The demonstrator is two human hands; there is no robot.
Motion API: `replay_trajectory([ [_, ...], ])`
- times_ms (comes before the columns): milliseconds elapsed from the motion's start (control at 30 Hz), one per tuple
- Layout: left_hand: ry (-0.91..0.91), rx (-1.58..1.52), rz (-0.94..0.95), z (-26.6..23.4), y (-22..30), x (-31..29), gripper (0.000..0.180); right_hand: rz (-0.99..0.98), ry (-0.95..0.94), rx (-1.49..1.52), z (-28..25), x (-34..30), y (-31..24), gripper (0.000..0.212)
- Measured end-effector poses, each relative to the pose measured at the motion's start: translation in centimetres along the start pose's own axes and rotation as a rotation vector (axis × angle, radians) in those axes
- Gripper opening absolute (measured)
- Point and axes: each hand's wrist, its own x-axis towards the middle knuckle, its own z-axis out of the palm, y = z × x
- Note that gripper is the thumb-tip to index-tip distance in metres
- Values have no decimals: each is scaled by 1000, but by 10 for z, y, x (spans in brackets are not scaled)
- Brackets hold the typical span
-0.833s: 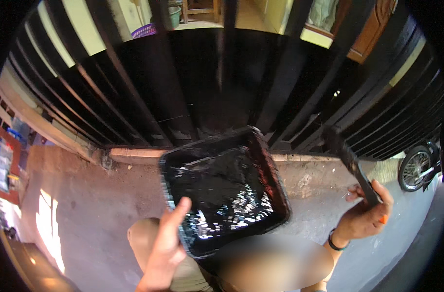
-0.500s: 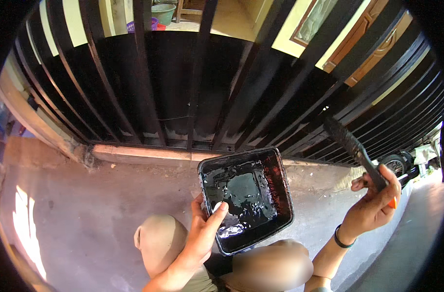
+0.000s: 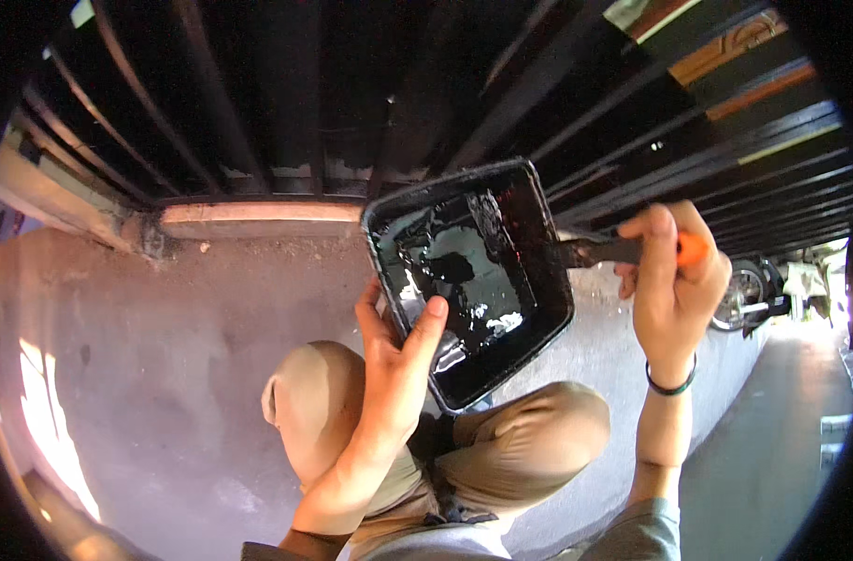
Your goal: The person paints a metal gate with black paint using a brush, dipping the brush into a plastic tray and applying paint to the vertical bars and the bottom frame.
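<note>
My left hand (image 3: 395, 341) grips a black square paint tub (image 3: 482, 381) by its left wall, thumb over the rim and fingers outside. Glossy black paint (image 3: 468, 266) covers the tub's bottom and streaks its walls. In my right hand (image 3: 674, 290) is a paintbrush (image 3: 613, 251) with a dark, paint-coated shaft and an orange handle end. The brush lies nearly level and points left, meeting the tub's right rim. Its bristles are hard to tell apart from the dark tub.
A black barred metal gate (image 3: 286, 103) rises in front, above a pale ledge (image 3: 258, 214). My bent knees (image 3: 319, 393) are below the tub, over a grey concrete floor (image 3: 164, 374). A motorcycle wheel (image 3: 739, 294) shows at the far right.
The brush has come from the gate bars down and left to the tub's right rim. My view has tilted downward, and the tub sits higher in it.
</note>
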Motion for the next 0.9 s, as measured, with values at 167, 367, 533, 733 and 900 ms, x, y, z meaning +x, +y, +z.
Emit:
replay_trajectory([
  [167,-16,-68,-9,-2,1,-3,74,-76,-82,-72,14,-2,17,21],
  [367,-6,-89,4,7,6,-6,55,-70,-150,-73,20,-16,38,22],
  [533,-16,-155,-3,6,8,-9,42,19,5,31,-2,-23,33,26],
  [733,-14,-149,-9,15,7,-9,40,26,102,211,-14,-58,59,27],
  [900,36,-114,37,20,-4,-8,39,87,181,406,-12,-91,92,28],
])
